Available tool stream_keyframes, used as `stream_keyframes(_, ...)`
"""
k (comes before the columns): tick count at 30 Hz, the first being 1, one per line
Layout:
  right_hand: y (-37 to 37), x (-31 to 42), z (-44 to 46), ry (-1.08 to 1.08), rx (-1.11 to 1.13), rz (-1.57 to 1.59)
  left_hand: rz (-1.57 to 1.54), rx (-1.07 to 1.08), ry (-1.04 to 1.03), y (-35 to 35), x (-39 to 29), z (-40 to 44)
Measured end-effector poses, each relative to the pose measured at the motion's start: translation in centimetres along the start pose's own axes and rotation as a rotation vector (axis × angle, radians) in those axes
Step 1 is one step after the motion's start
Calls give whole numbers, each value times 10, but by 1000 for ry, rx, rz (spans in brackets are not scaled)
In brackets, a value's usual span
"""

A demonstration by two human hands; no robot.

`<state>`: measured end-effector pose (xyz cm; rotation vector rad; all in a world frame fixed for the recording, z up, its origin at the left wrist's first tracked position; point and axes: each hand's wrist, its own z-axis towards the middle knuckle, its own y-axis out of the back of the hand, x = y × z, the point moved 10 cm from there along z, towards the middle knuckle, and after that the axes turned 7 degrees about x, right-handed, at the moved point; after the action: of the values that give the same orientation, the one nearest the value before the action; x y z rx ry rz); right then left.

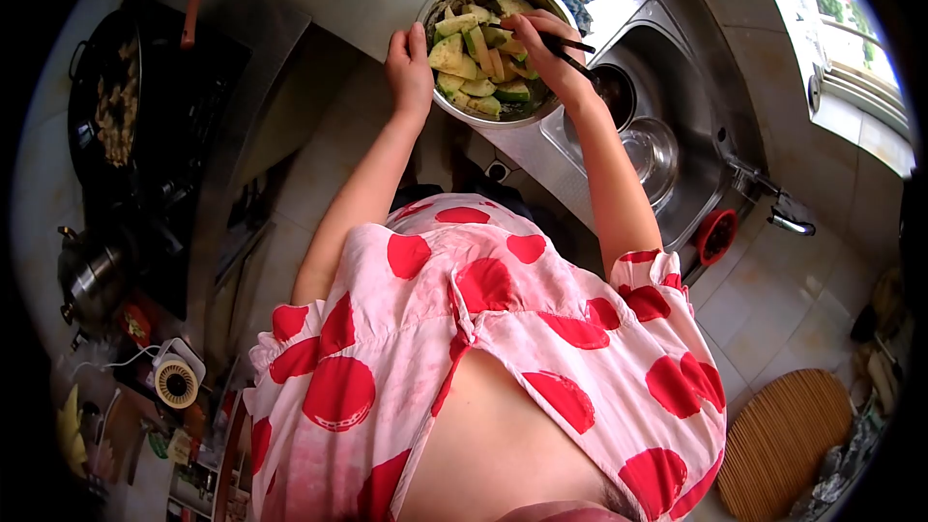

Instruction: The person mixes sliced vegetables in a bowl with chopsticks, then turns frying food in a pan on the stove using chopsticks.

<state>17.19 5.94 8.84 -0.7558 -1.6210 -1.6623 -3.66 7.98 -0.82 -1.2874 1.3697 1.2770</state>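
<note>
A round metal bowl (432, 2) full of pale, green-skinned vegetable slices (464, 58) is at the top centre of the head view. My left hand (410, 74) grips its left side, thumb up near the rim and fingers against the outer wall. Over the right part of the bowl, my right hand (547, 56) is closed around dark chopsticks (572, 43). Their back ends stick out to the right of the hand. The tips go down among the slices, where I cannot make them out clearly.
A steel sink (691, 116) holding a dark pot (613, 97) and a clear glass bowl (650, 157) lies right, with a faucet (791, 222). On the left stove, a black wok (89, 126) contains browned food pieces. A steel pot (97, 275) stands nearer; a round wooden board (788, 445) lies lower right.
</note>
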Motion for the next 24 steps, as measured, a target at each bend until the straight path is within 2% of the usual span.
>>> stream_keyframes(1, 11, 8, -5, -8, -18, 62, -6, -5, -3, -1, 0, 3)
stream_keyframes(2, 27, 6, -15, -135, -110, 126, -5, -13, -8, 0, 0, 4)
stream_keyframes(4, 59, 16, -25, -150, -240, 104, 1, -17, -1, 1, 1, -1)
stream_keyframes(5, 69, 16, -25, -75, -333, 48, 12, -7, 16, 2, 1, -1)
stream_keyframes(6, 67, -2, -24, -75, -334, 48, 22, 1, 30, 1, -1, 0)
stream_keyframes(8, 54, -40, -27, -129, -283, -35, 50, 2, 33, 1, -3, -3)
stream_keyframes(9, 50, -45, -32, -234, -255, 26, 57, -12, 14, 1, -3, -3)
stream_keyframes(10, 51, -31, -33, -210, -185, -90, 63, -29, -8, 1, -6, -1)
stream_keyframes(14, 93, 11, -51, -122, -308, 86, 36, 5, 11, -2, -7, -2)
stream_keyframes(16, 98, 18, -54, -47, -217, 164, 40, 23, 14, -3, -6, -1)
stream_keyframes(18, 78, 30, -49, 12, -18, -182, 38, 22, 1, -3, -2, 1)
stream_keyframes(19, 62, 21, -46, 18, 34, -218, 71, 19, -3, -3, -3, 1)
stream_keyframes(20, 47, 5, -45, 0, 29, -200, 66, 12, -24, -2, -7, -1)
stream_keyframes(22, 31, -62, -57, -317, -181, 156, 104, 5, -42, -2, -8, 1)
stream_keyframes(24, 27, -60, -52, -301, -285, 252, 98, -24, -84, -1, -13, 0)
